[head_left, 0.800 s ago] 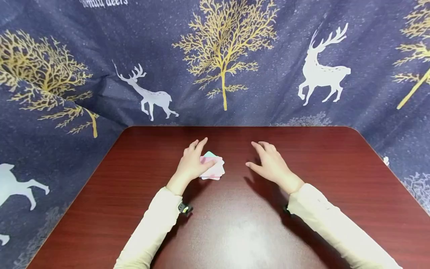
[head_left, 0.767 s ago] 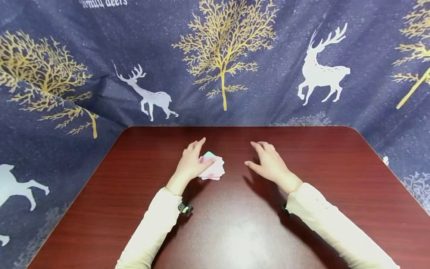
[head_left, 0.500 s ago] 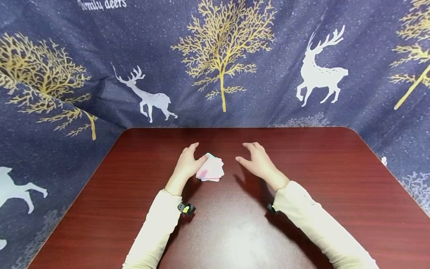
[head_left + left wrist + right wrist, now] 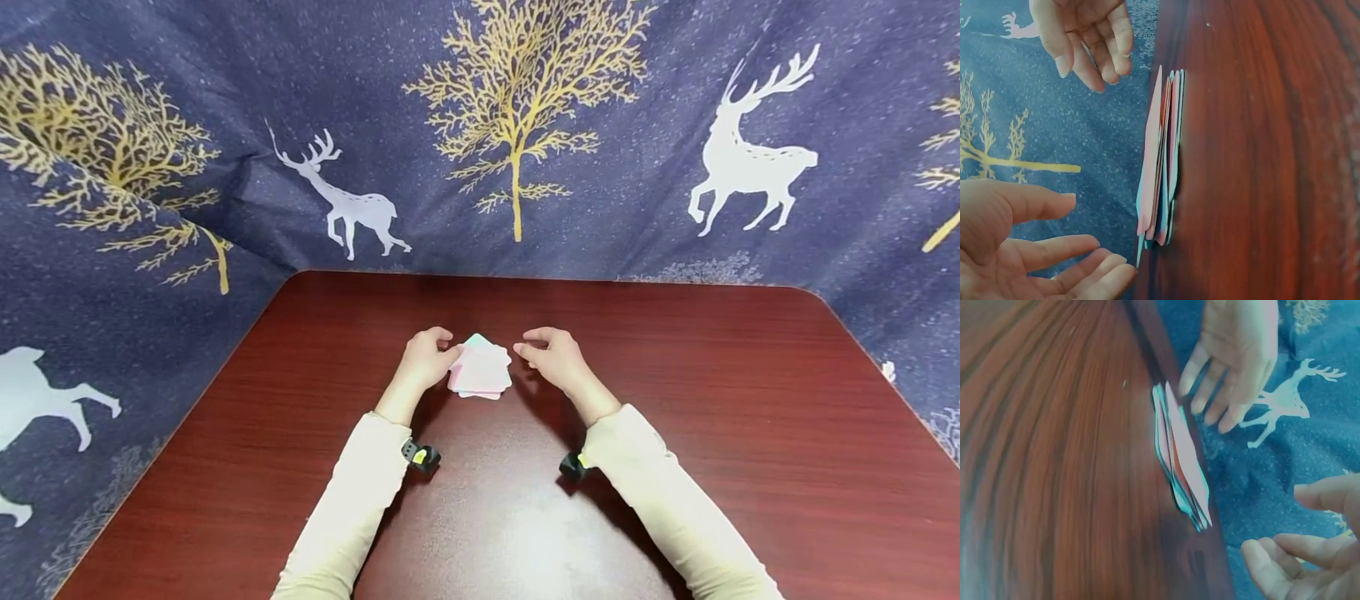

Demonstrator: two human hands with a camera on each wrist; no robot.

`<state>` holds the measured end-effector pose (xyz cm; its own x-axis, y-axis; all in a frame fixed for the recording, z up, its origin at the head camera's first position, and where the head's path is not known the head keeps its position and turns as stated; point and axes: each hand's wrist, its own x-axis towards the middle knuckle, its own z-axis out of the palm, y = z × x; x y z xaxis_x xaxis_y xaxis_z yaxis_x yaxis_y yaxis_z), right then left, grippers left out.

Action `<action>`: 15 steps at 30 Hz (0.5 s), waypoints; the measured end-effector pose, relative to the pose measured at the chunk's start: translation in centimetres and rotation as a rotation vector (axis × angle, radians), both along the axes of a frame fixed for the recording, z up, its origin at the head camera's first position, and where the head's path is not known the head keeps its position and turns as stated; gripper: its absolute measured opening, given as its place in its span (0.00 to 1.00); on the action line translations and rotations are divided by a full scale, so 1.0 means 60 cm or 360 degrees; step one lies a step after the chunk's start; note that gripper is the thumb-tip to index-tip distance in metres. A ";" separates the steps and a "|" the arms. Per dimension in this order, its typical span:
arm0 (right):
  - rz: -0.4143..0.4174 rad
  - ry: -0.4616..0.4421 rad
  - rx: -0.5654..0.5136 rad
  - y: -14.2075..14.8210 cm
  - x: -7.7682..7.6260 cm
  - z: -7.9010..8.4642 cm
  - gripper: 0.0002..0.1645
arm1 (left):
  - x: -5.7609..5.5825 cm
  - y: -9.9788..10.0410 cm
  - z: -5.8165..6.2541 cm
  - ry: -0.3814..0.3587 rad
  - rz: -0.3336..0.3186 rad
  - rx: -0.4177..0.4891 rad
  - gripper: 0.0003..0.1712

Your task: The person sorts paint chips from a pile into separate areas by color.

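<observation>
A loose, uneven stack of cards [image 4: 482,368] lies on the table between the hands, pale pink on top with a teal corner at the back. My left hand [image 4: 426,358] hovers at its left side, thumb tip near or over the edge. On the opposite side my right hand [image 4: 553,357] is held a little apart from the cards. Both wrist views show the stack edge-on, its cards [image 4: 1159,162] slightly fanned. In the left wrist view the left fingers [image 4: 1079,269] are relaxed and hold nothing; the right fingers [image 4: 1272,559] look much the same in the right wrist view.
A dark red-brown wooden table [image 4: 712,400] spreads around the cards. Behind it hangs a blue cloth [image 4: 622,200] printed with deer and golden trees. A dark camera strap [image 4: 420,455] sits on the left wrist, and a similar dark device [image 4: 574,465] on the right.
The right hand has moved left, closer to the cards. The left hand has drawn slightly back, uncovering more of the stack, and its fingers bend more. The head view has shifted slightly.
</observation>
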<state>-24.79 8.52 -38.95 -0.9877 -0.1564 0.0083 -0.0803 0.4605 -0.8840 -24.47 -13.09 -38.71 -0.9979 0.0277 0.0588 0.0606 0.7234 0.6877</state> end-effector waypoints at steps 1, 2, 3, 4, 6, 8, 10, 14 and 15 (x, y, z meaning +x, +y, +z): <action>-0.0001 -0.0047 -0.0073 -0.002 -0.001 -0.003 0.24 | -0.001 -0.001 -0.002 -0.0009 0.0004 0.0017 0.20; 0.0001 -0.0096 -0.0148 -0.004 -0.001 -0.005 0.23 | -0.002 -0.001 -0.003 -0.0018 0.0006 0.0036 0.19; 0.0003 -0.0141 -0.0209 -0.006 -0.002 -0.008 0.22 | -0.003 -0.002 -0.005 -0.0026 0.0006 0.0050 0.18; 0.0002 -0.0175 -0.0256 -0.008 -0.002 -0.010 0.22 | -0.004 -0.002 -0.007 -0.0028 0.0004 0.0062 0.18; 0.0003 -0.0216 -0.0317 -0.010 -0.002 -0.014 0.21 | -0.005 -0.003 -0.009 -0.0031 -0.0003 0.0074 0.17; 0.0015 -0.0243 -0.0345 -0.014 -0.001 -0.016 0.20 | -0.005 -0.003 -0.010 -0.0041 0.0003 0.0087 0.16; 0.0029 -0.0257 -0.0372 -0.019 0.001 -0.019 0.20 | -0.004 -0.004 -0.009 -0.0049 0.0014 0.0102 0.16; 0.0057 -0.0298 -0.0420 -0.028 0.002 -0.024 0.18 | -0.004 -0.005 -0.011 -0.0091 0.0027 0.0140 0.15; 0.0059 -0.0306 -0.0425 -0.029 0.002 -0.026 0.18 | -0.003 -0.005 -0.012 -0.0108 0.0030 0.0151 0.14</action>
<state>-24.66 6.76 -40.49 -0.9689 -0.2094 -0.1320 0.0872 0.2105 -0.9737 -24.67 -13.39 -39.41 -1.0000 0.0067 -0.0072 -0.0011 0.6555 0.7552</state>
